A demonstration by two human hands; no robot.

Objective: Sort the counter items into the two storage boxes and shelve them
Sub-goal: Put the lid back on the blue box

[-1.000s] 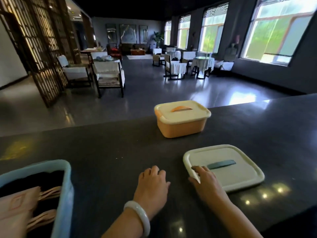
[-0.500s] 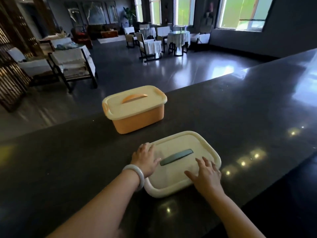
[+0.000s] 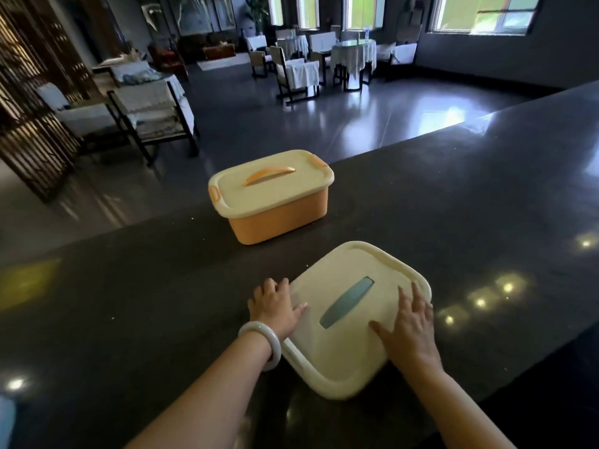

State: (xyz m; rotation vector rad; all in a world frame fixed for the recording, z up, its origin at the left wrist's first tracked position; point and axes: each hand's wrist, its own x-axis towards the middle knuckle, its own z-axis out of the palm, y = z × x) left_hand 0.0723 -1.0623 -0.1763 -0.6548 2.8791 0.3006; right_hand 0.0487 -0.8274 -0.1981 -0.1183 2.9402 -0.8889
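A cream lid [image 3: 353, 322] with a grey-blue handle [image 3: 346, 302] set into its middle lies between the two hands on the dark counter [image 3: 129, 319], its near corner tipped toward the person and slightly blurred. The left hand [image 3: 274, 307] holds the lid's left edge, with the thumb lying on the top surface and the fingers curled over the rim; a pale bangle [image 3: 261, 346] sits on that wrist. The right hand [image 3: 410, 328] rests flat on the lid's right side, fingers spread and straight, the fingertips near the far right corner and the thumb pointing in toward the handle. Whether the lid is lifted off the counter or only sliding on it cannot be told. Beyond the left hand, farther along the counter and well apart from the lid, stands an orange box [image 3: 275, 202] closed with its own cream lid, an orange handle on top and orange clips at two ends. At the far lower left, beside the left forearm, a sliver of pale blue plastic [image 3: 6, 419] shows at the frame's edge. Bright spots of ceiling light reflect on the counter to the right of the right hand. Past the counter lies a room with a glossy floor, chairs [image 3: 152, 115] and cloth-covered tables [image 3: 353, 56], and windows [image 3: 483, 12] along the far wall.
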